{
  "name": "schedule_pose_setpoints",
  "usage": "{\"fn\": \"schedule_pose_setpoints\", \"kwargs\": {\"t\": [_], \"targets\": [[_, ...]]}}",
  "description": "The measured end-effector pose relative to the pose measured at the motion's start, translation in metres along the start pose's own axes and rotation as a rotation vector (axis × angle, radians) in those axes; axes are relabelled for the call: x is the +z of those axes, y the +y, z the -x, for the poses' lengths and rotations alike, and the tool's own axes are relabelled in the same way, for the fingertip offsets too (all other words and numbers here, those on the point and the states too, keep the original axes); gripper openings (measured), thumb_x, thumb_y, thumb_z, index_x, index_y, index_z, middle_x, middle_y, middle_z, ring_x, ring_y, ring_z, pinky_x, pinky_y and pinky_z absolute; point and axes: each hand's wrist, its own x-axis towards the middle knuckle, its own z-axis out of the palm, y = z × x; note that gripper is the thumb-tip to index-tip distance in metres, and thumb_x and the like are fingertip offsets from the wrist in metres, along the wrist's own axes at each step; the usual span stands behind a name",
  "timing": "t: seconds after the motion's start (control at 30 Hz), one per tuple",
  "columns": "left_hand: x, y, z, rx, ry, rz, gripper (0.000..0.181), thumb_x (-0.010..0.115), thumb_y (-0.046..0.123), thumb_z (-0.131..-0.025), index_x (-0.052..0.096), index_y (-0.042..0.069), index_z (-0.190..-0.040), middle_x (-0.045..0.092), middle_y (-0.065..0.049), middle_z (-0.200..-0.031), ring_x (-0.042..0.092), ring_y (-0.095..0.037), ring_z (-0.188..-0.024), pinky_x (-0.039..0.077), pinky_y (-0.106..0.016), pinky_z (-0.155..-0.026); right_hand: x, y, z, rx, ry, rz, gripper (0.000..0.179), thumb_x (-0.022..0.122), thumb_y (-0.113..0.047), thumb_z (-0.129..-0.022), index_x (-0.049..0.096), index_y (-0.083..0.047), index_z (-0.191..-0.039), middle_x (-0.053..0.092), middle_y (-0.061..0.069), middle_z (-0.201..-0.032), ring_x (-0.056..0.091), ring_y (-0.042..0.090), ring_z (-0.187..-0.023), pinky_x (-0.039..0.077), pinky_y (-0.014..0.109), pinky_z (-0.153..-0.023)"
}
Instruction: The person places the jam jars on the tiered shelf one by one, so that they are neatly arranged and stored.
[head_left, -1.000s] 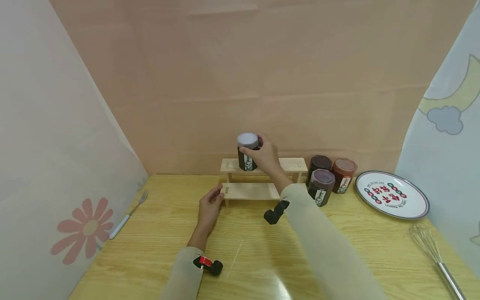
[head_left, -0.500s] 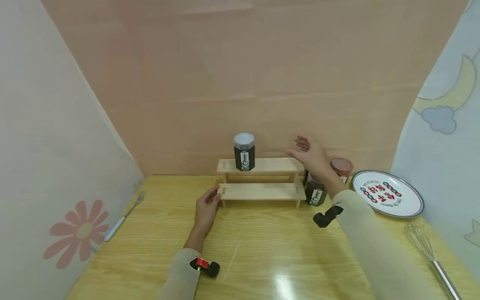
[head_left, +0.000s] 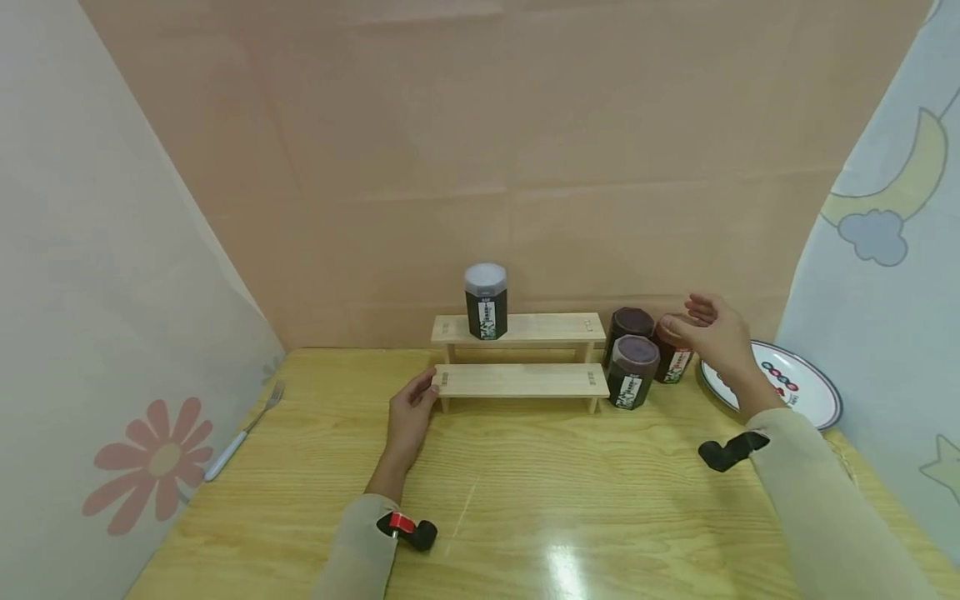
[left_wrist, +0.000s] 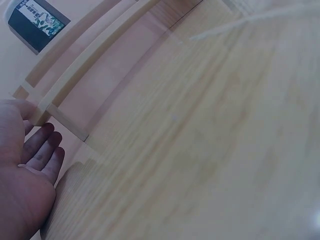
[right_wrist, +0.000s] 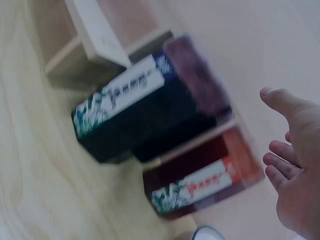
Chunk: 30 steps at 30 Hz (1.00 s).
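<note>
A two-step wooden shelf (head_left: 521, 381) stands near the back wall. My left hand (head_left: 408, 421) holds its lower step at the left end; in the left wrist view its thumb side meets the wood, the other fingers below. On the upper step, toward the left, sits a dark jar with a whitish lid (head_left: 486, 318). My right hand (head_left: 722, 340), thumb and fingers spread apart, hovers by the reddish-brown jar (head_left: 675, 365), overlapping its lid in the head view. The right wrist view has a gap between hand and that jar. Beside it stand a purple-lidded jar (head_left: 630, 385) and a dark-lidded jar (head_left: 632, 320).
Behind my right forearm lies a white oval plate (head_left: 813, 392) with red and green print, partly hidden. A fork (head_left: 243, 432) with a pale handle lies at the left. Papered walls enclose the wooden table (head_left: 540, 500) at the back and sides.
My right hand has let go of the whitish-lidded jar on the upper step and moved right to the reddish-brown jar. The left hand has stayed at the shelf's end.
</note>
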Motion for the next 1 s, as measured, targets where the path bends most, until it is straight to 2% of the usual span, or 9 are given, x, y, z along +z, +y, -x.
{"fn": "schedule_pose_setpoints", "kwargs": {"t": [0.23,0.3,0.37,0.43,0.5,0.6,0.77,0.93,1.0], "targets": [[0.0,0.018,0.01,0.011,-0.008,-0.001,0.042,0.059,0.013,-0.106,0.057,0.005,-0.146,0.056,-0.017,-0.152,0.054,-0.033,-0.139,0.05,-0.01,-0.097,-0.001,0.028,-0.001,0.022,0.008,0.047,0.085,0.068,-0.04,-0.1,0.027,0.006,-0.159,0.039,0.034,-0.158,0.038,0.053,-0.144,0.036,0.064,-0.118],[0.001,0.019,0.011,0.013,-0.005,-0.002,0.042,0.059,0.013,-0.106,0.057,0.005,-0.146,0.056,-0.017,-0.152,0.054,-0.033,-0.139,0.051,-0.012,-0.099,0.001,0.034,-0.002,0.033,0.011,0.068,0.085,0.068,-0.04,-0.099,0.028,0.006,-0.159,0.041,0.035,-0.156,0.042,0.051,-0.142,0.047,0.052,-0.113],[0.001,0.019,0.011,0.008,-0.004,-0.002,0.041,0.059,0.014,-0.106,0.058,0.006,-0.146,0.056,-0.016,-0.152,0.054,-0.032,-0.139,0.051,-0.014,-0.1,0.003,0.039,-0.002,0.041,0.013,0.077,0.087,0.07,-0.041,-0.098,0.028,0.006,-0.159,0.044,0.035,-0.154,0.047,0.047,-0.137,0.054,0.03,-0.1],[0.001,0.019,0.011,0.001,-0.007,-0.001,0.041,0.06,0.014,-0.106,0.058,0.006,-0.145,0.056,-0.015,-0.152,0.054,-0.031,-0.139,0.052,-0.015,-0.102,0.006,0.043,-0.002,0.043,0.025,0.084,0.09,0.072,-0.043,-0.097,0.028,0.005,-0.159,0.047,0.034,-0.152,0.051,0.042,-0.131,0.048,0.011,-0.083],[0.002,0.018,0.01,-0.002,-0.01,-0.003,0.041,0.06,0.014,-0.106,0.058,0.006,-0.145,0.056,-0.015,-0.152,0.054,-0.031,-0.139,0.052,-0.015,-0.102,0.009,0.045,-0.002,0.044,0.032,0.081,0.092,0.073,-0.044,-0.096,0.027,0.004,-0.16,0.048,0.033,-0.151,0.052,0.04,-0.128,0.04,0.004,-0.074],[0.002,0.01,0.005,-0.007,-0.012,0.001,0.041,0.059,0.014,-0.106,0.057,0.005,-0.146,0.056,-0.015,-0.153,0.054,-0.031,-0.14,0.051,-0.014,-0.101,0.011,0.048,-0.001,0.053,0.035,0.081,0.095,0.073,-0.046,-0.095,0.025,0.003,-0.161,0.045,0.034,-0.153,0.05,0.042,-0.133,0.045,0.014,-0.085],[0.002,-0.008,-0.005,-0.003,0.002,0.013,0.042,0.06,0.017,-0.106,0.058,0.009,-0.147,0.054,-0.012,-0.154,0.052,-0.029,-0.142,0.05,-0.01,-0.099,0.014,0.05,-0.001,0.074,0.019,0.059,0.094,0.072,-0.046,-0.096,0.025,0.003,-0.161,0.043,0.034,-0.155,0.046,0.047,-0.14,0.048,0.041,-0.1],[0.001,-0.014,-0.006,0.021,0.008,0.019,0.041,0.063,0.02,-0.105,0.06,0.012,-0.145,0.056,-0.01,-0.153,0.054,-0.027,-0.14,0.051,-0.012,-0.1,0.014,0.048,0.0,0.079,0.009,0.063,0.094,0.072,-0.046,-0.096,0.026,0.004,-0.16,0.043,0.035,-0.154,0.046,0.047,-0.14,0.048,0.045,-0.102],[0.0,-0.013,-0.005,0.028,0.005,0.015,0.04,0.063,0.021,-0.105,0.06,0.013,-0.144,0.057,-0.01,-0.152,0.055,-0.027,-0.139,0.052,-0.015,-0.102,0.013,0.046,0.0,0.085,0.007,0.068,0.094,0.071,-0.048,-0.096,0.026,0.004,-0.16,0.043,0.035,-0.154,0.046,0.047,-0.14,0.049,0.039,-0.099]]}}
